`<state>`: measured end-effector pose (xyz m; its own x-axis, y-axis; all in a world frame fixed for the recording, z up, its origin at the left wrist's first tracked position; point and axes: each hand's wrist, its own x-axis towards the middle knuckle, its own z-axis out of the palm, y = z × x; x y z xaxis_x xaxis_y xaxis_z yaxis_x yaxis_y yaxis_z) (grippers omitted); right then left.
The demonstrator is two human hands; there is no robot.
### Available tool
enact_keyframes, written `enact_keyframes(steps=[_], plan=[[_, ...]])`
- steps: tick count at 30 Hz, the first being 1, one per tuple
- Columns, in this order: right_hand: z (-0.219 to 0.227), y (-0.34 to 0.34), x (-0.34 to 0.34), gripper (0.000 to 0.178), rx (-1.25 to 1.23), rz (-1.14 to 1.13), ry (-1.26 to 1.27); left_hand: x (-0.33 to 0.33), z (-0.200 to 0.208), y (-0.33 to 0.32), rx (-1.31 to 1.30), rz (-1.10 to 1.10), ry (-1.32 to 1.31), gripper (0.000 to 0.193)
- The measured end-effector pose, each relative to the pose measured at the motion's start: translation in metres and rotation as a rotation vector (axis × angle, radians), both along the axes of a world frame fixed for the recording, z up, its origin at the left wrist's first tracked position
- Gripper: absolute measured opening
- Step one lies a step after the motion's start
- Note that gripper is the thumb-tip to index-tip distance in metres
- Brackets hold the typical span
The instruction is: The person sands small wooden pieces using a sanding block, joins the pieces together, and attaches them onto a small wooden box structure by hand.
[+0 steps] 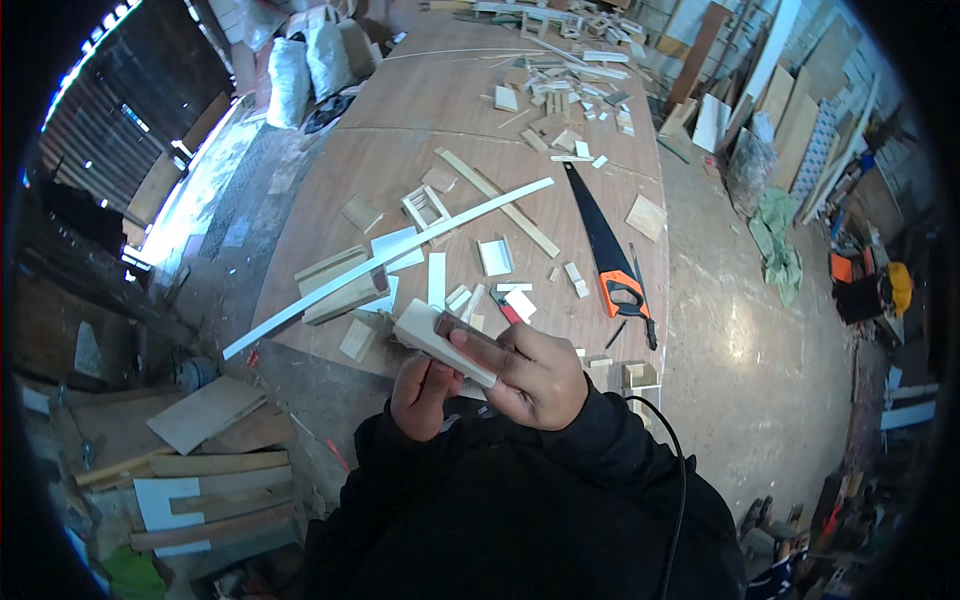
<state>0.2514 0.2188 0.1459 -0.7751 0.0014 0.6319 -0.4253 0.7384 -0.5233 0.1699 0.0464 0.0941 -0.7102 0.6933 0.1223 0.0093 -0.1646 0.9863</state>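
Observation:
Close to my body, above the table's near edge, both hands are closed around a small pale wooden piece (416,322) with a long narrow edge. My left hand (420,397) grips it from below, its fingers bent against the underside. Over its upper face, my right hand (537,375) pinches a thin, flat brown piece (453,324); its material is unclear. The right fingers hide much of both pieces. Just beyond lie a long white strip (400,252), a grooved wooden block (345,285) and several small white and wooden offcuts.
The wooden table (390,110) carries a handsaw (597,235) with an orange and black handle on the right. Crossed wooden sticks (500,203) and a small wooden frame (425,208) lie mid-table. Scrap boards (210,415) are stacked at left. A black cable (680,470) runs beside my right arm.

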Motion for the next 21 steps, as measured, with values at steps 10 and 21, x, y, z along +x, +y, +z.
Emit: enact_keyframes(steps=[10,21], plan=[[-0.002,-0.018,0.016,0.05,0.149,-0.329,0.059,-0.029,-0.002,0.01,0.4,-0.616,-0.81,0.039],[-0.008,-0.032,0.038,0.056,0.402,-0.41,0.048,-0.034,-0.007,0.021,0.252,-0.946,-0.872,0.044]])
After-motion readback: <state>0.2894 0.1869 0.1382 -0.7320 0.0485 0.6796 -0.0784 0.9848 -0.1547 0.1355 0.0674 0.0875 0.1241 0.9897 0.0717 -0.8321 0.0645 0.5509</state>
